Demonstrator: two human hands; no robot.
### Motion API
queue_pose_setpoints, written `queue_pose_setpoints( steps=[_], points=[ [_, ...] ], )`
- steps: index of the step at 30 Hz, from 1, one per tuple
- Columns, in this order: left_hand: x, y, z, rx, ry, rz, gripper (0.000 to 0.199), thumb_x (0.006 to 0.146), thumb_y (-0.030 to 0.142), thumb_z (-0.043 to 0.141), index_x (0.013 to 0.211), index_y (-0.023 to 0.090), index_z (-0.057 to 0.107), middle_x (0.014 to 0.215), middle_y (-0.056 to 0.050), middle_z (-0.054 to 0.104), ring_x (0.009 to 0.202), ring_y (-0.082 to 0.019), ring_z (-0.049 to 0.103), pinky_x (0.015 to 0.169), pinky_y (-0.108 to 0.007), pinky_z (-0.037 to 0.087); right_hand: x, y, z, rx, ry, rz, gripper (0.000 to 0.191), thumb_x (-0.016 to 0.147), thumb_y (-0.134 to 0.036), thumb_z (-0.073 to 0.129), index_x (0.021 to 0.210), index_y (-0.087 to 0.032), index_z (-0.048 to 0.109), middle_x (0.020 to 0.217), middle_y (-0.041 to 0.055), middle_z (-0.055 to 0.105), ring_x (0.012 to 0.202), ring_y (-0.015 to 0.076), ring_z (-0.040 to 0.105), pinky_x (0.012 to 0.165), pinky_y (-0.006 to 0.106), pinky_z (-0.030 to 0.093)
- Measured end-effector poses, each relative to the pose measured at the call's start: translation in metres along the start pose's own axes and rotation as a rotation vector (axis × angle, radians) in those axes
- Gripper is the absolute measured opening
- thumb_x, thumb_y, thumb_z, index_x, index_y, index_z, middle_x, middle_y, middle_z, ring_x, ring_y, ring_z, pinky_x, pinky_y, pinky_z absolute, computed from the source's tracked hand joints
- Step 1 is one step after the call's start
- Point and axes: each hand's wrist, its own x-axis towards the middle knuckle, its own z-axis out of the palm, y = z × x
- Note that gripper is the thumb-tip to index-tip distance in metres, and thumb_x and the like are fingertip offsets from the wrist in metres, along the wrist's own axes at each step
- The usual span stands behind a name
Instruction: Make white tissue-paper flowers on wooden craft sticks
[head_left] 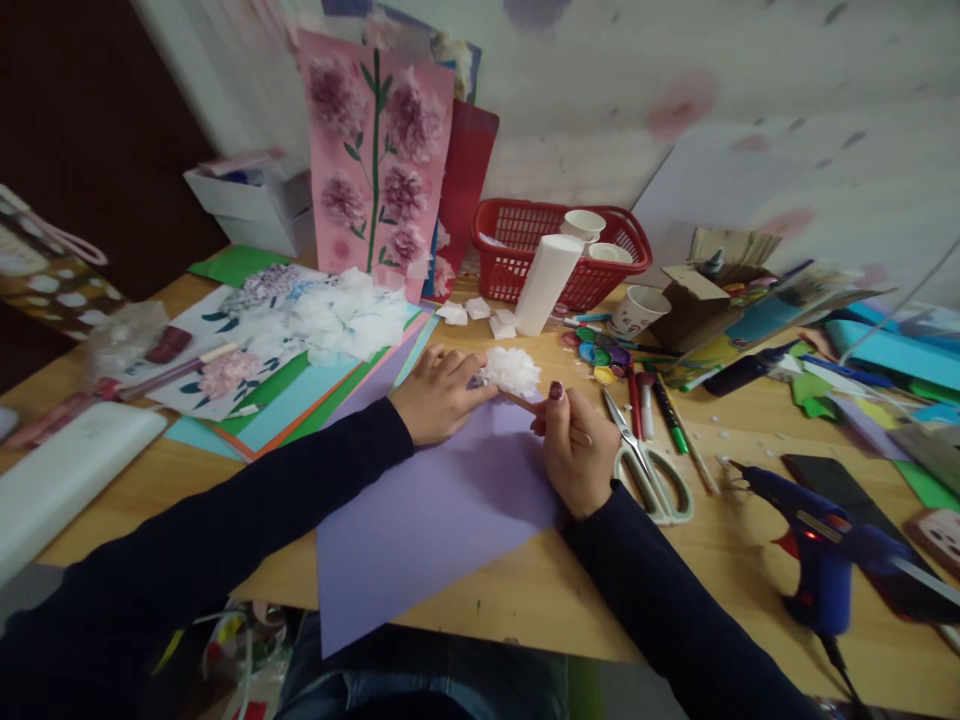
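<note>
A white ruffled paper flower (511, 370) lies on a purple sheet (427, 520) near its upper edge. My left hand (441, 393) rests on the sheet just left of the flower, its fingers spread and the fingertips by the flower's side. My right hand (576, 450) is closed around a thin brown stick (520, 402), whose tip reaches the flower's lower edge. Right of that hand lie open-bladed scissors (649, 470) with pale handles.
Behind stand a red basket (487, 250), a white roll (549, 285), a paper cup (639, 312) and paint pots (596, 352). White fluffy paper (352, 315) lies left; a blue glue gun (817, 530) and black phone (847, 490) lie right.
</note>
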Motion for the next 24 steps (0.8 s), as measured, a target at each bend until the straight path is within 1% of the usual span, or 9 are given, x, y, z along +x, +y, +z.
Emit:
queue_pose_setpoints(
  steps=[3,5,10,14,17,19,21,22,24],
  points=[
    [0.000,-0.002,0.000,-0.021,0.008,-0.004,0.040,0.083,0.018,0.049,0.121,0.026,0.060,0.128,-0.013,0.050,0.110,-0.031,0.043,0.090,-0.049,0.027,-0.003,-0.001,-0.003,0.041,0.048,0.025,0.040,0.096,-0.035,0.039,0.064,-0.019,0.056,0.050,-0.0011,0.058,0.045,0.0107,0.054,0.049,0.022,0.040],
    [0.000,-0.003,0.001,-0.061,0.049,-0.009,0.038,0.082,0.017,0.051,0.117,0.027,0.063,0.123,-0.012,0.054,0.107,-0.030,0.045,0.088,-0.047,0.028,-0.004,-0.001,-0.006,0.076,0.074,0.036,0.042,0.096,-0.037,0.038,0.063,-0.019,0.056,0.049,-0.0012,0.058,0.045,0.0107,0.055,0.050,0.023,0.041],
    [-0.001,-0.011,0.003,-0.116,0.335,-0.077,0.028,0.077,0.011,0.054,0.097,0.024,0.069,0.100,-0.006,0.064,0.094,-0.024,0.052,0.082,-0.042,0.030,-0.002,-0.002,-0.011,0.167,0.125,0.045,0.043,0.096,-0.036,0.038,0.062,-0.018,0.057,0.047,-0.0018,0.057,0.042,0.0100,0.054,0.048,0.022,0.041],
    [-0.004,-0.029,-0.008,-0.027,0.508,-0.224,0.008,0.079,0.025,0.061,0.080,0.020,0.068,0.093,-0.006,0.066,0.089,-0.024,0.052,0.082,-0.042,0.029,-0.001,-0.002,-0.012,0.209,0.145,0.063,0.043,0.095,-0.035,0.039,0.061,-0.018,0.058,0.046,-0.0021,0.056,0.041,0.0095,0.053,0.046,0.022,0.041],
    [-0.009,-0.053,-0.024,0.052,0.607,-0.399,0.019,0.077,0.030,0.065,0.062,0.019,0.063,0.087,-0.005,0.066,0.090,-0.025,0.053,0.086,-0.044,0.028,-0.001,-0.001,-0.013,0.222,0.145,0.079,0.042,0.095,-0.033,0.040,0.061,-0.018,0.058,0.046,-0.0022,0.056,0.041,0.0093,0.053,0.046,0.022,0.041],
    [-0.014,-0.071,-0.036,0.095,0.657,-0.522,0.015,0.077,0.027,0.064,0.064,0.020,0.065,0.090,-0.005,0.066,0.094,-0.026,0.053,0.088,-0.044,0.029,-0.001,-0.001,-0.013,0.219,0.138,0.074,0.041,0.095,-0.033,0.041,0.061,-0.017,0.058,0.046,-0.0023,0.056,0.041,0.0092,0.053,0.047,0.022,0.041],
    [-0.020,-0.090,-0.046,0.108,0.666,-0.626,0.009,0.076,0.023,0.063,0.080,0.022,0.071,0.101,-0.006,0.064,0.100,-0.026,0.052,0.089,-0.042,0.031,-0.001,-0.001,-0.013,0.211,0.122,0.062,0.041,0.095,-0.033,0.041,0.061,-0.017,0.058,0.046,-0.0020,0.055,0.041,0.0092,0.053,0.047,0.022,0.040],
    [-0.023,-0.099,-0.049,0.099,0.649,-0.666,0.015,0.076,0.022,0.063,0.087,0.023,0.072,0.104,-0.006,0.064,0.102,-0.026,0.052,0.090,-0.042,0.032,-0.001,-0.001,-0.013,0.210,0.115,0.056,0.041,0.095,-0.033,0.042,0.061,-0.017,0.058,0.046,-0.0019,0.055,0.042,0.0093,0.053,0.047,0.022,0.040],
    [-0.030,-0.114,-0.053,0.039,0.553,-0.721,0.019,0.075,0.023,0.064,0.091,0.025,0.073,0.102,-0.005,0.065,0.103,-0.027,0.052,0.090,-0.041,0.032,-0.002,0.000,-0.012,0.215,0.103,0.053,0.041,0.095,-0.033,0.042,0.061,-0.017,0.059,0.047,-0.0015,0.055,0.042,0.0096,0.053,0.047,0.022,0.040]
  ],
)
